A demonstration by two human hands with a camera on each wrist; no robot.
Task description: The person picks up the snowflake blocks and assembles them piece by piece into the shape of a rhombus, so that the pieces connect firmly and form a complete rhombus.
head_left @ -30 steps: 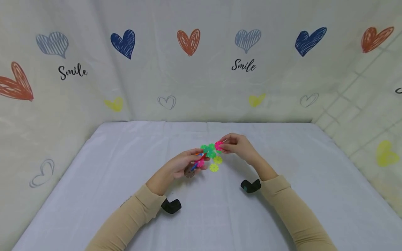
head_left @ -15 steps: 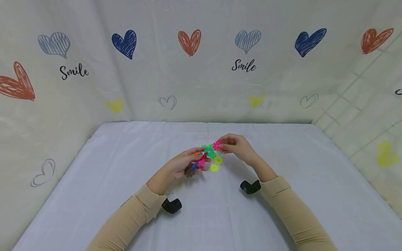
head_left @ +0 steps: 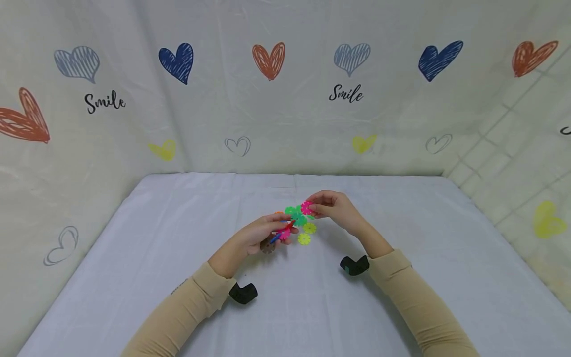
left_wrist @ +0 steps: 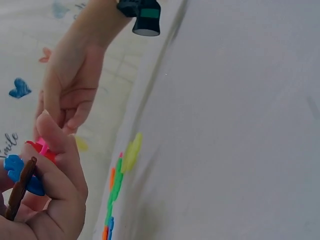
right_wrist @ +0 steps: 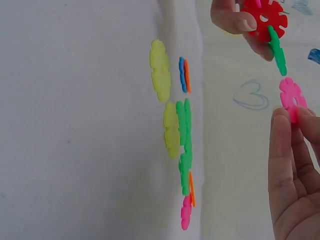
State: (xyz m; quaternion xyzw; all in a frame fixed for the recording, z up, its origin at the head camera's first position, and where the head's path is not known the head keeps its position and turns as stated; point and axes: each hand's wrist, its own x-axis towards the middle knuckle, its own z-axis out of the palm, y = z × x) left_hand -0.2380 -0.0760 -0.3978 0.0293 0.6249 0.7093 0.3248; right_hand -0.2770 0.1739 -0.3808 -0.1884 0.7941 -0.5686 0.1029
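Note:
My left hand (head_left: 258, 232) grips a cluster of joined notched plastic flower discs: a brown disc (head_left: 267, 246), a blue disc (left_wrist: 35, 185), a pink disc (head_left: 283, 233), a red disc (right_wrist: 267, 22) and a green disc (right_wrist: 278, 52) at the far end. Between thumb and fingertips, my right hand (head_left: 334, 208) pinches a separate pink disc (right_wrist: 291, 95). In the right wrist view its edge lies just off the green disc's tip. Both hands are raised over the table, and the left fingers hide part of the cluster.
On the white cloth-covered table (head_left: 285, 307) lie loose discs beyond the hands: yellow discs (head_left: 304, 239), green discs (right_wrist: 185, 155), an orange disc (right_wrist: 192, 189), a blue disc (right_wrist: 182, 74) and a pink disc (right_wrist: 186, 212). A printed curtain (head_left: 285, 114) stands behind the table.
The right hand has shifted slightly left, bringing its pink disc nearer the green end of the cluster. The left hand's cluster has turned a little; its hold stays.

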